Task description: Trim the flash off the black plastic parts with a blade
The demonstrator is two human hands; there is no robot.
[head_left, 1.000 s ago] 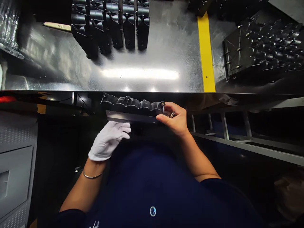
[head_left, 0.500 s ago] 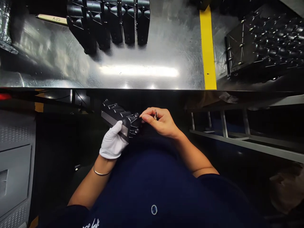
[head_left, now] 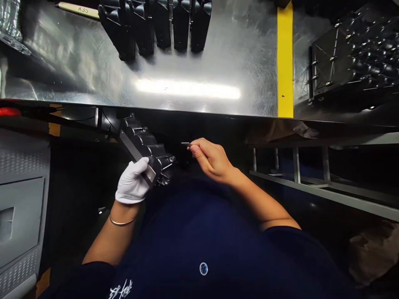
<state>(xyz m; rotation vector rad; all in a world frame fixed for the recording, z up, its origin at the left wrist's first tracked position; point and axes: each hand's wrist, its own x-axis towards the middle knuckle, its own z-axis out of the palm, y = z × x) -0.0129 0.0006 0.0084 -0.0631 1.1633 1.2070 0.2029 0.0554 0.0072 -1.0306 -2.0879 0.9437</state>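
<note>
My left hand (head_left: 133, 180), in a white glove, grips the lower end of a black ribbed part (head_left: 146, 147) with a flat grey side strip. The part is tilted, its far end up and to the left, below the bench edge. To its right is my bare right hand (head_left: 209, 158), its thumb and forefinger pinched on a small thin tool (head_left: 186, 144) whose metal tip points left. A gap separates this tip from the black part. The rest of the tool is hidden in the fingers.
Several similar black parts (head_left: 162, 27) stand in a row on the metal bench (head_left: 218, 62). A yellow strip (head_left: 285, 62) crosses it, with more black parts (head_left: 374, 54) at the right. A grey metal frame (head_left: 296, 166) is below right, a grey cabinet (head_left: 23, 207) at left.
My left hand and the black part have moved left, and the part is tilted more steeply. My right hand is now apart from it, with the tool's tip in sight. The view has shifted slightly.
</note>
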